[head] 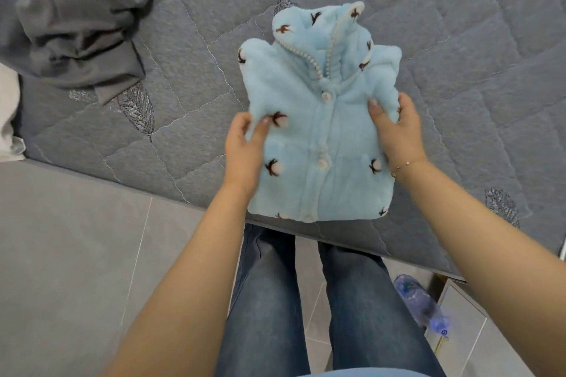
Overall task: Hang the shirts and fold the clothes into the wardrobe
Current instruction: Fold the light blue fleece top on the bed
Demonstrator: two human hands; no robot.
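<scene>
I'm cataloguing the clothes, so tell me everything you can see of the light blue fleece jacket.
The light blue fleece jacket looks plush, dotted with small brown-and-white motifs. It has a hood, a pearl-like bead trim along the open neckline and round pale buttons down the closed front. Its sides are tucked in, making a compact shape. It lies front up on the grey quilted bed, near the edge. The left hand and right hand grip its sides.

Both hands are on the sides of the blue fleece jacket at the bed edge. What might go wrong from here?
1. The jacket's sleeves look tucked behind; held only at the sides by the left hand and right hand, the bulky fleece may spring open when lifted.
2. Its hem overhangs the bed edge, so it may slide off if released.
3. A bottle lies by the feet: a trip risk.
</scene>
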